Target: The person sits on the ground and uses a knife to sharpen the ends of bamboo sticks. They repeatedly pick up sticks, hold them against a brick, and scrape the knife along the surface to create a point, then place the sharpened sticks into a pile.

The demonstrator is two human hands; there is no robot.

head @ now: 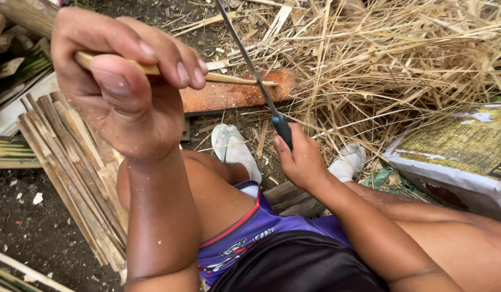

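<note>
1. Nearest the camera: left hand (118, 81) raised, fingers clenched around a thin pale bamboo stick (229, 79), thumb pressed under it, tapered tip pointing right.
2. Lower, between the knees: right hand (300, 159) wrapped tight on the dark handle of a long narrow knife (250, 65), blade slanting up and left, crossing just past the stick's tip.
3. Likely trouble: a slip of the blade along the smooth stick toward the left fingertips, or down toward bare thighs; also a split of so slender a sliver under too much pressure.
4. Stick's look: light tan, flat-sided, shaved to a fine point, dry and clean.
5. Below, on the ground: reddish wooden board (234, 94); white socks (235, 148); stacked bamboo slats (72, 162) at left.
6. Farthest: heap of straw-like shavings (402, 59).
</note>
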